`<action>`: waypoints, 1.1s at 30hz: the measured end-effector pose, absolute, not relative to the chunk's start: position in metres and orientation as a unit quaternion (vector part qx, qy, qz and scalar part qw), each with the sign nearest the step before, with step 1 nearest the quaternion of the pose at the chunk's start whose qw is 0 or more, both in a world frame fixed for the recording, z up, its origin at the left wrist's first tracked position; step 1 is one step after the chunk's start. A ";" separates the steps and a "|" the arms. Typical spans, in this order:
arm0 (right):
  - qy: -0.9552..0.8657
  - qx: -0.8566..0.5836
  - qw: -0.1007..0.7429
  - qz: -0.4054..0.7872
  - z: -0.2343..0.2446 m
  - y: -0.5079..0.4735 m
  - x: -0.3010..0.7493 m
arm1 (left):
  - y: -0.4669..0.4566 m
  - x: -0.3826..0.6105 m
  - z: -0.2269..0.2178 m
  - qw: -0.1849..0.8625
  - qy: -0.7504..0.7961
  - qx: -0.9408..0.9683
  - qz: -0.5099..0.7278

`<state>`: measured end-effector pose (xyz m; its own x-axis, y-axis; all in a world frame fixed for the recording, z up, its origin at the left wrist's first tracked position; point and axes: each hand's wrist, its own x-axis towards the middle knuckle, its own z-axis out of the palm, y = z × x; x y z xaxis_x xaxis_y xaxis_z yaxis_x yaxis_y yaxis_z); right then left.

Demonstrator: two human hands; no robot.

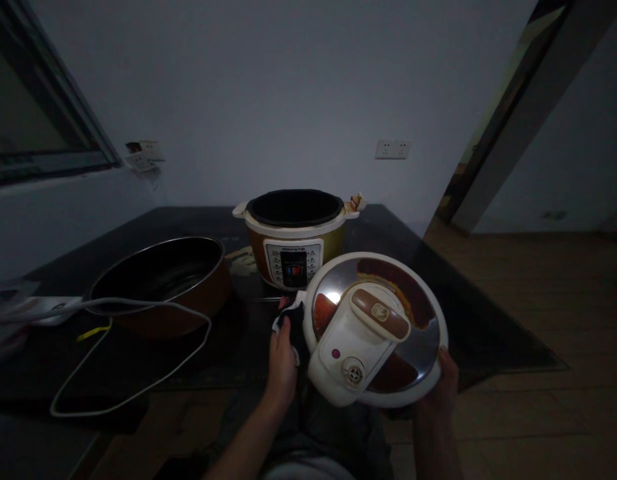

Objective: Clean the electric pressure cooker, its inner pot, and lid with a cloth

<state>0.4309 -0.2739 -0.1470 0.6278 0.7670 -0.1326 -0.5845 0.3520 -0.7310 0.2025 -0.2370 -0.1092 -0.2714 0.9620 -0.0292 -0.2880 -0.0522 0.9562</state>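
Note:
A round pressure cooker lid (418,300), white-rimmed with a shiny metal top and a brown-topped handle, is held tilted in front of me. My right hand (441,383) grips its lower right rim, with part of the fingers hidden beneath. At the lid's left edge, my left hand (283,353) is closed on a dark and white cloth (288,317), close against the rim. Behind the lid stands the electric pressure cooker (258,247), uncovered, its dark inside showing and its control panel facing me.
A brown pan (213,287) with a dark inside sits left of the cooker. A pale cable (133,403) loops over the dark table (488,333) and its front edge. Plastic bags (8,333) lie at far left. Wall sockets (392,149) are behind.

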 end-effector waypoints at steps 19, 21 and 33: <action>-0.112 -0.394 0.815 0.410 -0.141 -0.273 0.429 | -0.265 0.215 -0.123 0.532 0.545 0.221 0.609; -0.113 -0.398 0.822 0.390 -0.143 -0.273 0.430 | -0.280 0.213 -0.136 0.490 0.603 0.299 0.554; -0.127 -0.387 0.816 0.410 -0.148 -0.273 0.433 | -0.246 0.207 -0.097 0.202 0.395 0.786 0.430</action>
